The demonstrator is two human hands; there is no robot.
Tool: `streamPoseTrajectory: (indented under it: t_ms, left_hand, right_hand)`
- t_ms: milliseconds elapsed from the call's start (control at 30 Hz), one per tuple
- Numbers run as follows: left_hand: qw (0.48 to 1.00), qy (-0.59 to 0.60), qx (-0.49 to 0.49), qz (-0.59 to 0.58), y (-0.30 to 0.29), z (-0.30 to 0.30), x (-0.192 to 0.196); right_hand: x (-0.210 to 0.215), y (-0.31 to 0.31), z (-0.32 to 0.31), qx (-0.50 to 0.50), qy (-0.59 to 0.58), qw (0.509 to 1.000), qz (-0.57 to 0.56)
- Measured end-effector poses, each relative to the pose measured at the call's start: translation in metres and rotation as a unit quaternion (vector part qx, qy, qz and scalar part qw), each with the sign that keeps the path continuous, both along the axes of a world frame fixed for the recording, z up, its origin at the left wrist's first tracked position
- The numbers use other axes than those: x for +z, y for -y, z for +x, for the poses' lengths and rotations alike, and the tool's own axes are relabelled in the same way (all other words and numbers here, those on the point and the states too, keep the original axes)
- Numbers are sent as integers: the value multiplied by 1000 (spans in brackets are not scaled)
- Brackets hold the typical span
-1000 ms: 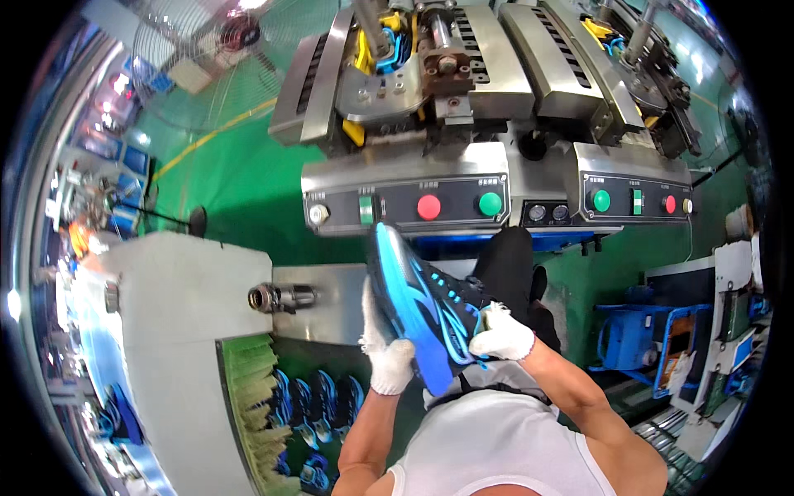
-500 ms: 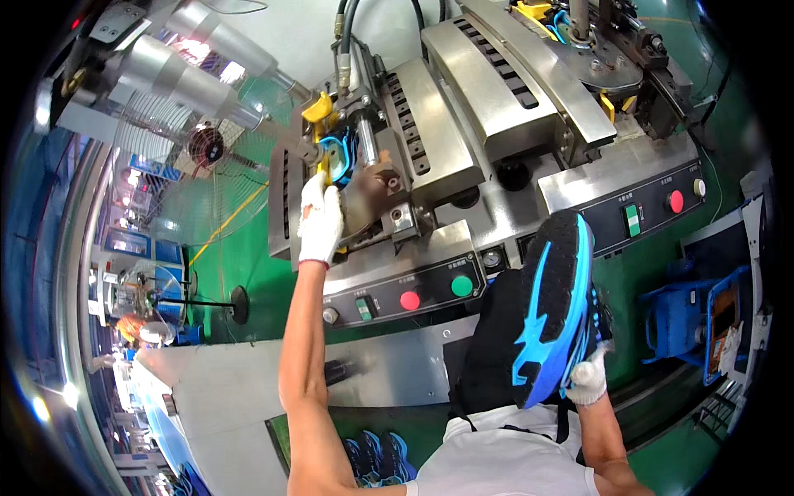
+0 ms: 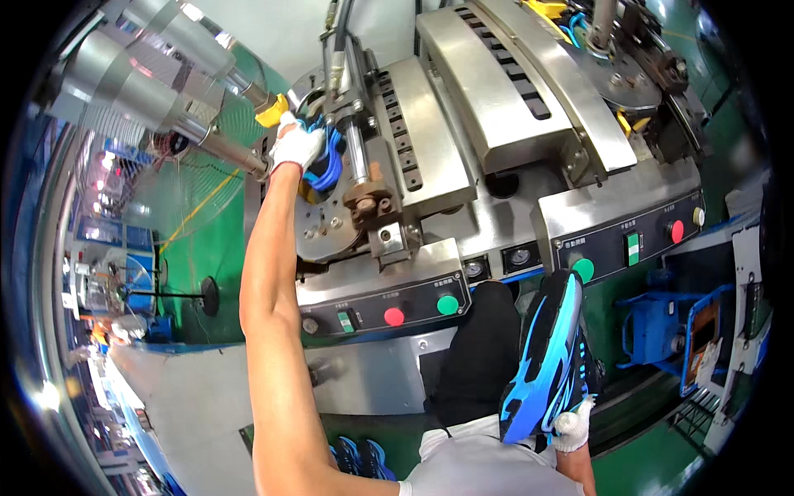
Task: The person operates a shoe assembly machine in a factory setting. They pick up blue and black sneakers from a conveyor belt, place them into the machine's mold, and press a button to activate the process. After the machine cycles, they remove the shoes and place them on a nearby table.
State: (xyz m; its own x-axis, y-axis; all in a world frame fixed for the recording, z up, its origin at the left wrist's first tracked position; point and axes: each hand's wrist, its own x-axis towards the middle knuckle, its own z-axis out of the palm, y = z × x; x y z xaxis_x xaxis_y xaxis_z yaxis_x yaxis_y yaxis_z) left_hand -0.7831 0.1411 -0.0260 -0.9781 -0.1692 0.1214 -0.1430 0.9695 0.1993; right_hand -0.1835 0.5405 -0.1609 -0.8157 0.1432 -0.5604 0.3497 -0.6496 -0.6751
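My left hand [image 3: 296,147], in a white knit glove, reaches into the left machine station. Its fingers close over a blue and black sneaker [image 3: 327,165], which the glove and metal parts partly hide. Just beyond the fingertips is a yellow pad [image 3: 271,111] on a metal rod. Low on the right, my gloved right hand [image 3: 572,426] grips another blue and black sneaker [image 3: 542,364] near its lower end. That sneaker is held upright in front of my lap, its sole edge facing left.
Control panels with green buttons [image 3: 447,305] and red buttons [image 3: 394,317] run along the machine's front. At the right station, blue and yellow parts show at the back. Several sneakers [image 3: 364,457] lie below my left arm. A blue cart [image 3: 662,335] stands right; a fan stands left.
My left hand has moved farther into the left station, onto the sneaker there. The yellow pad and rods have drawn away to the left. The sneaker in my right hand has turned and lowered.
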Motion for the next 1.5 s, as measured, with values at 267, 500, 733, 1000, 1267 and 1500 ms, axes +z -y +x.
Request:
streamPoseTrajectory:
  t_ms: [267, 500, 733, 1000, 1267, 1500]
  left_hand:
    - [958, -250, -64, 121, 47, 131, 73]
    - [920, -256, -17, 295, 70, 402, 29]
    - [922, -18, 220, 317, 85, 572, -80]
    - [957, 38, 153, 244, 94, 613, -201]
    - [938, 6, 199, 282, 80, 601, -205]
    - [936, -17, 257, 240, 60, 573, -193]
  right_hand:
    - [9, 12, -64, 183, -211, 892, 356]
    - [137, 127, -228, 117, -203, 952, 196]
    - [186, 266, -490, 373, -141, 916, 40]
    - [78, 351, -618, 244, -113, 631, 728]
    - [52, 374, -607, 237, -126, 612, 744]
    - [126, 345, -521, 256, -284, 634, 672]
